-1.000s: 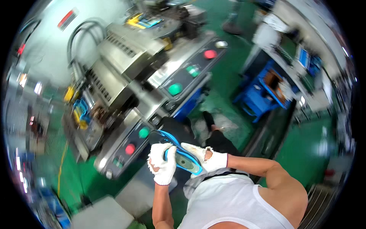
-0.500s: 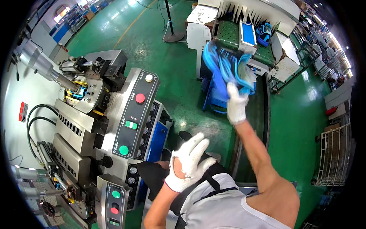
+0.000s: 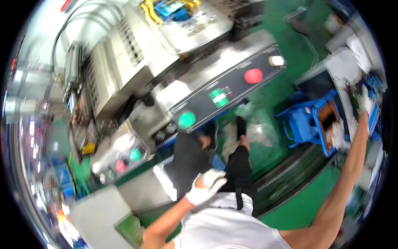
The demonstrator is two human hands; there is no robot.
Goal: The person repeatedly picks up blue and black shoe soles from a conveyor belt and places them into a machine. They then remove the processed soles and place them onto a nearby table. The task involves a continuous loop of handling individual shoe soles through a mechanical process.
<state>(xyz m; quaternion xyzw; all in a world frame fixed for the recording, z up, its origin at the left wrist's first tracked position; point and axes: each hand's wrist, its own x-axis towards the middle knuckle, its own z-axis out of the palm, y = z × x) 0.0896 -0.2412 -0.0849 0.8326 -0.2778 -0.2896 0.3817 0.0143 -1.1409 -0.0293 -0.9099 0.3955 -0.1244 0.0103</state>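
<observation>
In front of my lap is my left hand (image 3: 206, 187) in a white knit glove, with its fingers loosely stretched out and nothing in them. My right arm reaches out to the far right. There my right hand (image 3: 365, 101), also gloved, is small and smeared, beside bright blue strap-like pieces (image 3: 374, 83) at the worktop (image 3: 344, 68). Whether its fingers hold any of them cannot be made out. Up at the machine (image 3: 199, 29), a blue piece (image 3: 168, 8) sits among yellow clamps.
A slanted control panel (image 3: 232, 89) with red, green and white buttons runs across the middle. A second panel (image 3: 124, 159) is at lower left. Right of my legs stands a blue plastic stool (image 3: 300, 122) with a brown top. A dark floor track (image 3: 290, 176) curves behind it.
The view has swung toward the machine. My right hand, earlier raised with a bunch of blue straps, is now at the worktop on the far right. My left hand has dropped closer to my lap.
</observation>
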